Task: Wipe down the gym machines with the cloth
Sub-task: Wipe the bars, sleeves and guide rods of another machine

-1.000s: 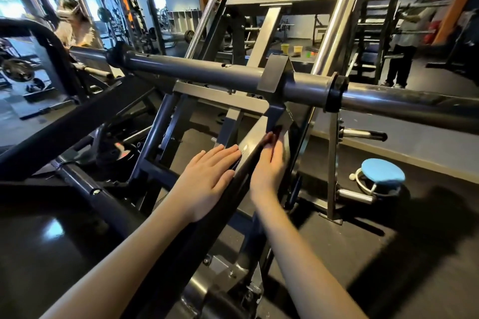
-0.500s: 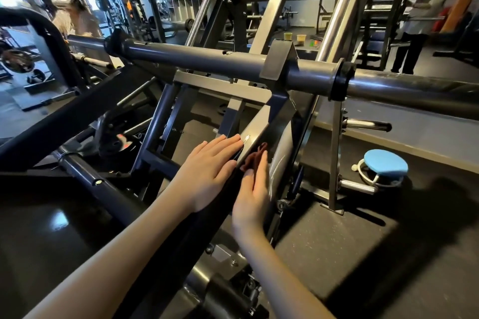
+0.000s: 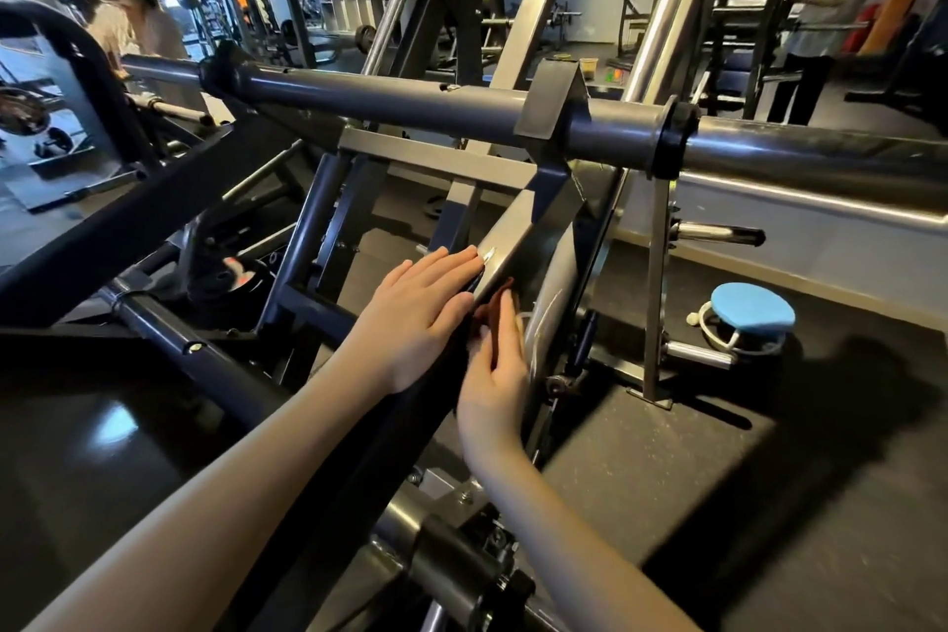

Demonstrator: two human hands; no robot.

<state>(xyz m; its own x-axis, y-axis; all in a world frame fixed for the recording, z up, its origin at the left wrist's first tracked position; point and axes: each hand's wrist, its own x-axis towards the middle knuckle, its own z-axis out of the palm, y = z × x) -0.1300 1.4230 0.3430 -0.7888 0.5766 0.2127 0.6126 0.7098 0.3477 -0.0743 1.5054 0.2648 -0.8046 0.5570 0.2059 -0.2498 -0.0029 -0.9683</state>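
Cloth (image 3: 501, 311), a dark red fold at frame centre, is pressed to the side of the slanted beam (image 3: 515, 241) by the right hand (image 3: 495, 375), its grip flat and unclasped, so it may slip free mid-stroke, while the left hand (image 3: 418, 318) rests flat on top.

Left hand (image 3: 415, 318) lies flat on the top face of the slanted metal beam (image 3: 518, 241), fingers straight and together. Right hand (image 3: 495, 375) is just beside it, edge-on, straight fingers pressing a dark red cloth (image 3: 498, 318) against the beam's right side. Thick horizontal bar (image 3: 410, 103) crosses above both hands. Blue round stool (image 3: 751, 311) stands on the dark floor (image 3: 769, 503) to the right. A person (image 3: 128, 15) stands far left, blurred.
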